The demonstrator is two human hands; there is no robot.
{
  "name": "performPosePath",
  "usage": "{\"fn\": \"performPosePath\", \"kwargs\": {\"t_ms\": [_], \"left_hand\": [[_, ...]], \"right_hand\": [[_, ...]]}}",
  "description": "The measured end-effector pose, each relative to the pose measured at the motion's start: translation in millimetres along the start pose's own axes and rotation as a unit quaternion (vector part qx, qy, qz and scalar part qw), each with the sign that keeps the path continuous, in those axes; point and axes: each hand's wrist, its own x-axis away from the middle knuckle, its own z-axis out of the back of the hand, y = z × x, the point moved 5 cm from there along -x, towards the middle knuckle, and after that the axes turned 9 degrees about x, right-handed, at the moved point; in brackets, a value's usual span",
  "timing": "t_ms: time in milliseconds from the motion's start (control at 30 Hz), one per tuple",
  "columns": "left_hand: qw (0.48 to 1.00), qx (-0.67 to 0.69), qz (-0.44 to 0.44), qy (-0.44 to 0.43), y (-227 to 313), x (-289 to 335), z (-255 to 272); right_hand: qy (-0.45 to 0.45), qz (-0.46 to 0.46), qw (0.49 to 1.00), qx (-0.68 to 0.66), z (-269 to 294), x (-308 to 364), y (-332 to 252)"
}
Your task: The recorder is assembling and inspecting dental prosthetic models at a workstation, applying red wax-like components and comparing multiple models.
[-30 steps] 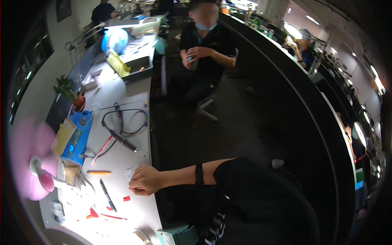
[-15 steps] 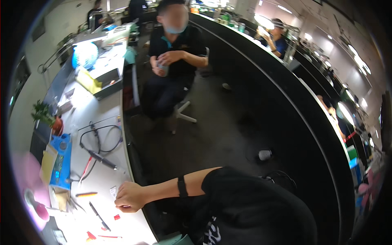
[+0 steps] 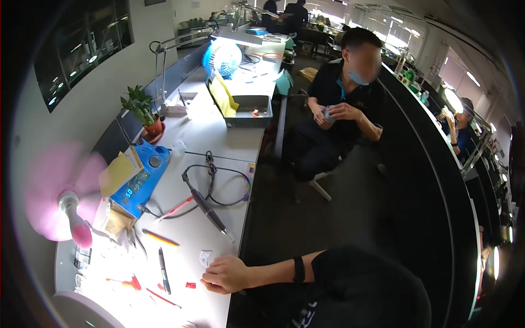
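Note:
My right hand (image 3: 226, 275) rests at the edge of the white worktop (image 3: 188, 128), its fingers curled in and the palm side hidden. Nothing sticks out of it. Beside its knuckles lie a small whitish piece (image 3: 205, 258) and a small red piece (image 3: 190, 285). A black pen-shaped tool (image 3: 164, 271) and an orange-yellow pen-like stick (image 3: 160, 238) lie farther left. Beyond the hand is a dark corded handpiece (image 3: 206, 212) with a thin metal tip. My left hand is out of view.
A pink fan (image 3: 68, 199) with blurred blades stands at left, near a blue control box (image 3: 143, 183). Farther back are a potted plant (image 3: 143, 112), a grey tray (image 3: 249, 120) and a blue fan (image 3: 223, 57). A seated person (image 3: 342, 109) holds a small object beside the bench.
The view has swung left, so the bench and seated person appear farther right, and more of the pink fan shows. My right hand stays curled at the worktop edge.

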Motion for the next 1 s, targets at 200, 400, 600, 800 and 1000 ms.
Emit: {"fn": "performPosePath", "kwargs": {"t_ms": [200,400,600,800,1000], "left_hand": [[0.999,-0.047,0.006,0.017,19.3,20.5,-9.5],[0.995,-0.096,0.037,0.015,30.8,34.2,-3.5],[0.987,-0.119,0.092,-0.058,8.5,17.3,-36.5],[0.975,-0.147,0.132,-0.105,-2.0,20.2,-54.9],[0.967,-0.162,0.156,-0.118,-3.4,44.5,-68.2]], "right_hand": [[-0.008,0.010,0.996,-0.092,16.1,0.6,4.2],[-0.404,0.001,0.779,-0.480,45.9,55.8,0.8],[-0.723,-0.089,0.678,-0.100,24.8,257.7,74.2],[-0.750,-0.158,0.637,-0.085,60.5,289.2,30.5],[-0.732,-0.141,0.664,0.061,69.0,323.1,32.6]]}}
